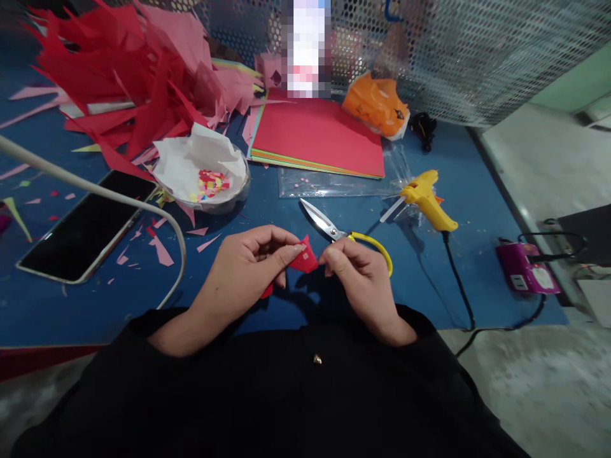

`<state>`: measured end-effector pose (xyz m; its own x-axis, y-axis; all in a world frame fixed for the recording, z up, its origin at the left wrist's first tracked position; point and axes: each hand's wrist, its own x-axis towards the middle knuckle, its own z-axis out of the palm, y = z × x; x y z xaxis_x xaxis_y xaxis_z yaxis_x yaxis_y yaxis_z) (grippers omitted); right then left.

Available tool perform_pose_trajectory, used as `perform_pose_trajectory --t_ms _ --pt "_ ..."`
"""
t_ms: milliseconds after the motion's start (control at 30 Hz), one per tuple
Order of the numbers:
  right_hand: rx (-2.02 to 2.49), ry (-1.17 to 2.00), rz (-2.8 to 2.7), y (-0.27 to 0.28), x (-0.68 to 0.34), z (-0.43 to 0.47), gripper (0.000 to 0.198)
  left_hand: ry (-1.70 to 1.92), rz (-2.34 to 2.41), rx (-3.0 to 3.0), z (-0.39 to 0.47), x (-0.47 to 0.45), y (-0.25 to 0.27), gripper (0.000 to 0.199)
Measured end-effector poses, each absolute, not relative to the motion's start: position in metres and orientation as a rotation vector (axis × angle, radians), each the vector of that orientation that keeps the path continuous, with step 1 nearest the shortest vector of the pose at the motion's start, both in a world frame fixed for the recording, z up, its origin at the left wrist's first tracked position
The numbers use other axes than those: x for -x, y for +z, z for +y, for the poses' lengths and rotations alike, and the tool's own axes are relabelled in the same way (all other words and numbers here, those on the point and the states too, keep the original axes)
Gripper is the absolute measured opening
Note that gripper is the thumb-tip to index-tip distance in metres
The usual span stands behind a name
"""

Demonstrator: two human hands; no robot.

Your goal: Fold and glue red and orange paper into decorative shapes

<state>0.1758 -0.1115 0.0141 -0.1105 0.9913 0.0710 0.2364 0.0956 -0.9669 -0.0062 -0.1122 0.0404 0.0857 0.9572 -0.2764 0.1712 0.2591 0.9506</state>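
Head view: below and left of the scissors [329, 228], the left hand [252, 261], thumb uppermost, clamps a red piece [305, 261]; one corner points toward the scissors, its long axis partly finger-hidden. Below the scissors, the curled right hand [360, 273] has thumb and forefinger together.

phone [81, 235] — screen dark | white cable [182, 254] | orange packet [375, 104] | purple box [524, 267] | mesh panel [496, 44] — rear

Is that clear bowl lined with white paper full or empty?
Neither: the bowl is partly filled; small red, pink and yellow paper bits cover part of its white paper lining.
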Motion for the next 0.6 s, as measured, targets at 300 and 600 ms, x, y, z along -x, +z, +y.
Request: perform_pose_trajectory --t_ms 300,600 --pt "1.35 1.299 -1.348 0.013 -0.166 -0.113 0.019 0.8 1.398 -1.233 -0.112 0.008 0.037 0.031" --pt "1.305 1.376 -1.371 0.013 -0.157 -0.118 0.02 0.824 1.498 -1.314 -0.114 0.008 0.04 0.028"
